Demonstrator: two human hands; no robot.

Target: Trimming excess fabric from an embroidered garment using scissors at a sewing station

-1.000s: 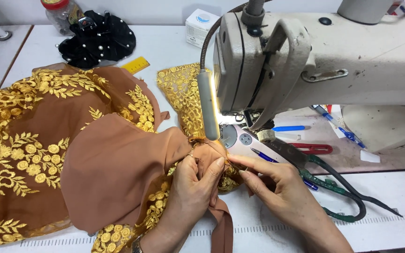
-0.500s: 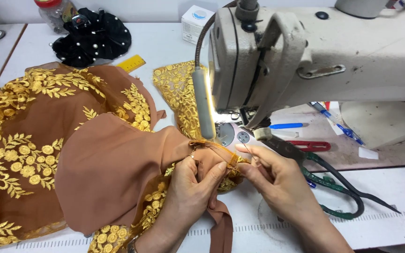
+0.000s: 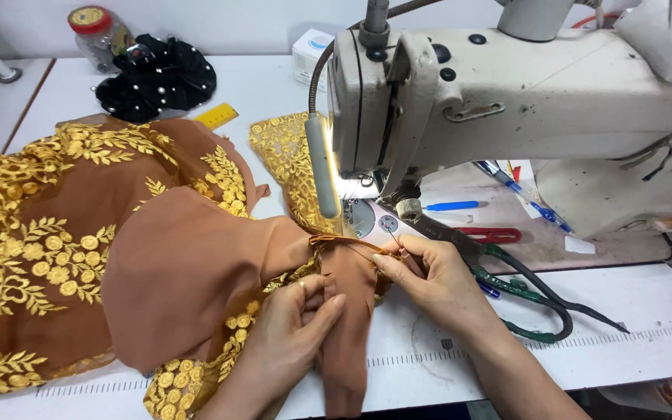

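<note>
- Brown fabric point(image 3: 188, 272) with gold embroidery lies spread across the left of the white table point(image 3: 647, 303); its folded edge is drawn up to the needle plate point(image 3: 371, 222) of the sewing machine point(image 3: 523, 117), likely so the seam end sits in the light.
- Left hand point(image 3: 293, 327) lies flat on the fabric just below the fold, fingers closed down and pressing the cloth to the table; judged as an anchor so the edge does not slide.
- Right hand point(image 3: 437, 280) pinches a thin pointed tool point(image 3: 402, 249), thumb and forefinger shut on it, the tip meeting the gathered brown edge just beside the plate. The fine grip suits picking at thread or a stitch; which one is too small to tell.
- Lamp point(image 3: 322, 167) on the gooseneck hangs just left of the needle, lit, aimed at the work.
- Large dark scissors point(image 3: 538, 299) lie just behind the right wrist, within easy reach.
- Small red snips point(image 3: 491, 233) and blue pens point(image 3: 453, 206) lie on the machine bed under the arm.
- Far edge of table: black beaded fabric point(image 3: 157, 85), a red-lidded jar point(image 3: 99, 31), a yellow ruler point(image 3: 215, 117), a small white box point(image 3: 309, 54), all well apart from the hands.
</note>
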